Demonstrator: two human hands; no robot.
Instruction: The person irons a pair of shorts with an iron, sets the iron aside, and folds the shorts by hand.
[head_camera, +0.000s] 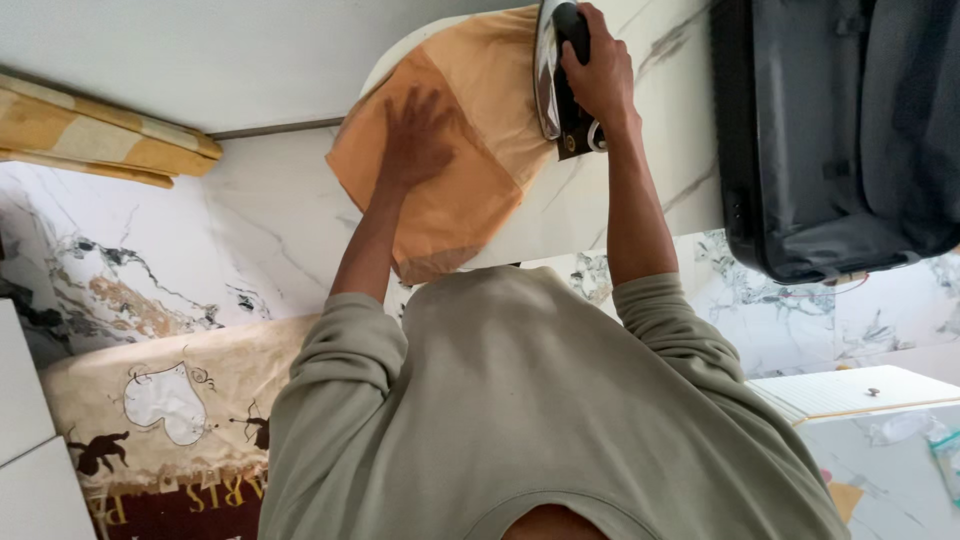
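Orange cloth (470, 170) thin, creased; left hand (418, 135) flat; right hand (600, 70) grips iron (556, 75).

A clear plastic package (905, 428) with a crumpled, glossy surface is seen at the lower right edge, lying on the marbled surface just beside a flat white box (850, 392) with a ribbed side. A teal-edged packet (948, 462) is partly cut off by the frame's right border, just beside the clear one. No signs or screens are seen, and no separate labels can be made out.
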